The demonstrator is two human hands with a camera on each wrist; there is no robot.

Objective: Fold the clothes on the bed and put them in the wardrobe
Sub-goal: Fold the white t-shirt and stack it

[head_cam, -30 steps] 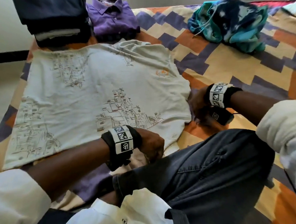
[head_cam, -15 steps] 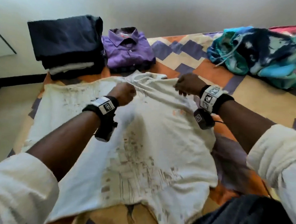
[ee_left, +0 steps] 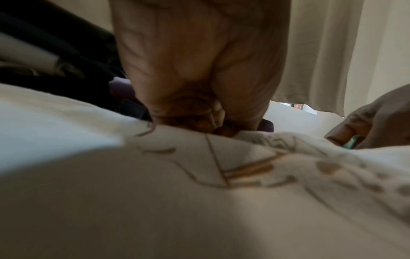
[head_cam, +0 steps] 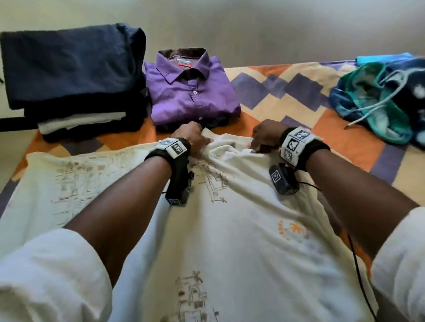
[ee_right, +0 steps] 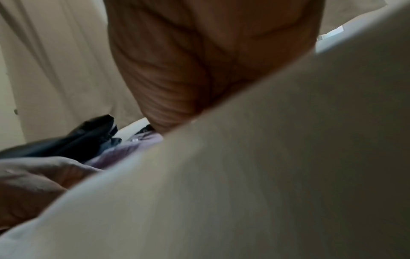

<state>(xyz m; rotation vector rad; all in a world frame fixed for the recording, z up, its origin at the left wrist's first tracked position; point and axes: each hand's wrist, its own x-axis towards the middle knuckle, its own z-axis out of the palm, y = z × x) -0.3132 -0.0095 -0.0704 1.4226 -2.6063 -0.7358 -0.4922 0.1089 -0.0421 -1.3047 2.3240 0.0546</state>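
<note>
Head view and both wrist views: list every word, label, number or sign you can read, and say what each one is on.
No text can be read in any view.
Purple shirt: red and blue collar label, lettering too blurred.
Cream T-shirt: orange chest emblem and brown line drawings, no legible words.
Wristbands and wrist cameras: black-and-white square marker codes, no letters or numbers.
Left and right wrist views: too blurred, only fabric and hands.
</note>
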